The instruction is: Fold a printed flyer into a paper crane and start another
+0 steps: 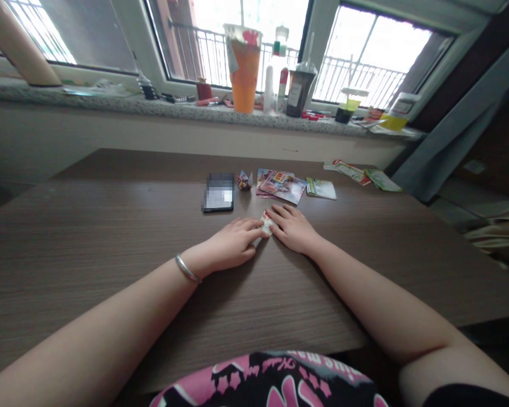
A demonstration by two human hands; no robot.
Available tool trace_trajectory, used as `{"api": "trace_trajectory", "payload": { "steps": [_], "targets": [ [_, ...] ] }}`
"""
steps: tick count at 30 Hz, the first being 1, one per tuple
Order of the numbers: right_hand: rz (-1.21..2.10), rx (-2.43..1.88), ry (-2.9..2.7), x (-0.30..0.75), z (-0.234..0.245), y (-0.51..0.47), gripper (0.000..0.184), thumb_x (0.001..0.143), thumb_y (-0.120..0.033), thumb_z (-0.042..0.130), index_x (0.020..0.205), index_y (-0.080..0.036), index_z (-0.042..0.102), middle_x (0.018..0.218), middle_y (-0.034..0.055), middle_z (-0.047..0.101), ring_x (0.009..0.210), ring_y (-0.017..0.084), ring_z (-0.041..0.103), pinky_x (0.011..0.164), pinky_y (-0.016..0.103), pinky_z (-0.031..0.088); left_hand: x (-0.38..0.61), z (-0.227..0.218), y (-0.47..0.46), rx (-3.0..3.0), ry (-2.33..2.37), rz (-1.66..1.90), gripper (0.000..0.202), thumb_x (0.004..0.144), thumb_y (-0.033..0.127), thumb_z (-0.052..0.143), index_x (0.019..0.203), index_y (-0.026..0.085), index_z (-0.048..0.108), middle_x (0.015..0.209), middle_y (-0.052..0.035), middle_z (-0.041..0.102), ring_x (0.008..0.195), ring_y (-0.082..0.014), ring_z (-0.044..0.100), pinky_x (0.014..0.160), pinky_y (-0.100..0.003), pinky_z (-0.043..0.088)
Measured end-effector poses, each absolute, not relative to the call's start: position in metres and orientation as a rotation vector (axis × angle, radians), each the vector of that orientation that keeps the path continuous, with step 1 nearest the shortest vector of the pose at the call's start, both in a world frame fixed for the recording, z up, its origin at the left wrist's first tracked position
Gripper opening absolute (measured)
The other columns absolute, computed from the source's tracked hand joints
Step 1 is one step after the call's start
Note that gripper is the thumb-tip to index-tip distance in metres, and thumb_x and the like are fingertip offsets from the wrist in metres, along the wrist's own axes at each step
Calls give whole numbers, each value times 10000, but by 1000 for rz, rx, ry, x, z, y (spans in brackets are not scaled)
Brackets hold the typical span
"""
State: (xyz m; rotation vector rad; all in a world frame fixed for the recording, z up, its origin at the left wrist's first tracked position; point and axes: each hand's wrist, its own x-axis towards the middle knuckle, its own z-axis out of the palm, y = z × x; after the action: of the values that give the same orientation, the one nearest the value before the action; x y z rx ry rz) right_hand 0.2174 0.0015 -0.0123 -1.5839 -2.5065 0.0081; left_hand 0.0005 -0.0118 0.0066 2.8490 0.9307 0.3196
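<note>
A small folded piece of printed paper [266, 224] lies on the brown wooden table [110, 237], pressed flat between both hands. My left hand [231, 244], with a silver bangle on the wrist, rests palm down with its fingertips on the paper's left side. On the paper's right side my right hand [294, 228] lies flat, fingers stretched out and pressing. Most of the paper is hidden under the fingers.
Beyond the hands lie a dark phone [219, 193], a small folded paper figure [245, 180], a stack of colourful leaflets [280, 184] and more leaflets [321, 188] to the right. The windowsill holds an orange cup [243, 69], a dark drink cup [300, 88] and bottles.
</note>
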Motion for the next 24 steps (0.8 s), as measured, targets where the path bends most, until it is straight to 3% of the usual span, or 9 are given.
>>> {"api": "trace_trajectory", "payload": {
  "steps": [9,15,18,24],
  "targets": [
    [0,-1602,-2431,220,-8,8,427,946,-422,438,1349,-307,526,1429,43,483,1299,306,419,1077,469,341,3,14,-17,2877,969,310,402,842,150,479,1215,258,583,1224,-80,554,1119,-230,554,992,-388,441],
    [35,-1632,-2379,220,-9,10,390,950,-382,436,1315,-325,560,1408,8,509,1288,291,433,1076,449,352,4,18,-22,2956,1050,235,405,847,179,478,1246,133,530,1199,-140,570,1093,-256,571,972,-390,454],
    [35,-1629,-2341,219,-9,10,384,945,-333,443,1308,-313,568,1399,6,519,1287,282,436,1075,441,356,5,17,-22,2986,1070,240,410,845,190,482,1247,120,524,1192,-146,571,1086,-254,574,955,-379,464],
    [92,-1535,-2275,221,-9,13,329,913,-210,465,1179,-227,660,1312,37,597,1225,228,499,1067,386,364,10,20,-23,3111,937,246,280,833,134,472,1046,166,651,1039,-104,622,999,-237,598,926,-378,477]
  ]
}}
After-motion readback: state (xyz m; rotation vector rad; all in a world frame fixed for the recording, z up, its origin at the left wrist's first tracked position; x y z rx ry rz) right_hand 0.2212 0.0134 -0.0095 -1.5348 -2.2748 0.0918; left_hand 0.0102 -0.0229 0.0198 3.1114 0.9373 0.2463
